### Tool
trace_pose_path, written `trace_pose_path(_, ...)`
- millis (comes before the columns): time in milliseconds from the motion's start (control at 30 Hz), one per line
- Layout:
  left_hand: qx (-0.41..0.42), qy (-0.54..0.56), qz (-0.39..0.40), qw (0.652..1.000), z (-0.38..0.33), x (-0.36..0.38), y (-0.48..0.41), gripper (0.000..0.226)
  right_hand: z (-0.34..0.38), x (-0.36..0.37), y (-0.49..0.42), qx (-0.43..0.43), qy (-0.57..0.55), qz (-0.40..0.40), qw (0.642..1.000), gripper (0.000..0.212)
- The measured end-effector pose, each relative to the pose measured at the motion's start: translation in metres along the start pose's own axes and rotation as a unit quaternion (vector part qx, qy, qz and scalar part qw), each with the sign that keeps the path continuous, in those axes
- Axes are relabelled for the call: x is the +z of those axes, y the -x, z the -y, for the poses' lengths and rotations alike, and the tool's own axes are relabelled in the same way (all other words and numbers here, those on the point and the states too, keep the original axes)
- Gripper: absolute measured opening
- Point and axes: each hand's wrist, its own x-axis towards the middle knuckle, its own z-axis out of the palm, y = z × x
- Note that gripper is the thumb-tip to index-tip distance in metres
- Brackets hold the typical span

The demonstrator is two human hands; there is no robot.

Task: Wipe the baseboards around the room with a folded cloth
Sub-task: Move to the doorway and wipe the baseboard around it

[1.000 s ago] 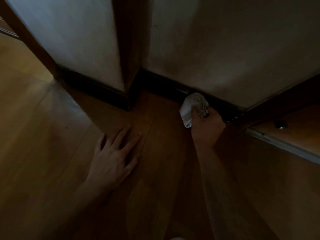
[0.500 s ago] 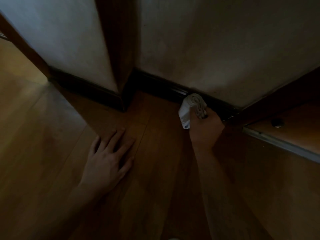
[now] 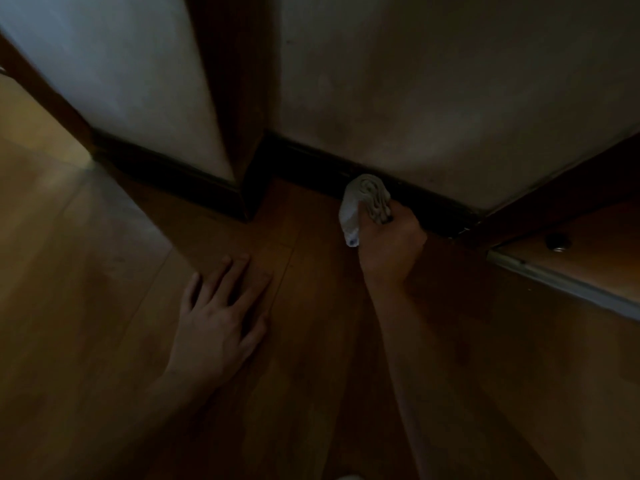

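A dark baseboard (image 3: 311, 168) runs along the foot of the pale wall and wraps round a protruding corner post. My right hand (image 3: 389, 244) grips a folded whitish cloth (image 3: 363, 202) and presses its top against the baseboard, right of the inner corner. A loose end of the cloth hangs down on the left of my fist. My left hand (image 3: 221, 313) lies flat on the wooden floor, fingers spread, holding nothing.
The room is dim. A wooden corner post (image 3: 235, 98) juts out between two wall sections. At the right a metal door track (image 3: 561, 282) crosses the wooden floor (image 3: 104, 306), with a small round floor fitting (image 3: 557, 242) beyond it.
The cloth and my right hand have slid a little to the left along the baseboard. My left hand has stayed planted on the floor while the view shifted slightly.
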Motion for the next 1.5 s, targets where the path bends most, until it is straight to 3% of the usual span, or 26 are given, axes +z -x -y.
trace_pose_path(367,-0.002,0.002,-0.007,1.000,0.002,0.001,0.000,0.060,0.026,0.036,0.005,-0.030,-0.007,0.051,0.998,0.022)
trace_pose_path(533,0.000,-0.001,0.001,1.000,0.002,0.000,-0.002,0.062,-0.006,-0.001,0.002,0.005,-0.017,-0.006,1.000,0.032)
trace_pose_path(667,-0.003,0.001,0.004,1.000,0.002,0.001,0.001,0.062,-0.031,-0.034,-0.002,0.035,0.015,-0.040,0.998,0.027)
trace_pose_path(933,-0.002,0.009,-0.001,1.000,0.000,-0.001,-0.001,0.061,-0.024,-0.028,-0.008,-0.002,0.028,-0.013,1.000,0.027)
trace_pose_path(1133,-0.010,0.014,0.003,1.000,-0.001,-0.001,0.000,0.060,-0.040,-0.042,-0.007,0.037,0.020,-0.063,0.997,0.031)
trace_pose_path(1300,-0.006,0.003,-0.002,1.000,0.000,0.001,0.001,0.061,-0.037,-0.034,-0.008,0.023,0.028,-0.029,0.999,0.031)
trace_pose_path(1500,-0.009,0.003,0.001,1.000,-0.002,0.000,-0.002,0.061,-0.041,-0.052,-0.006,0.057,0.030,-0.084,0.994,0.030)
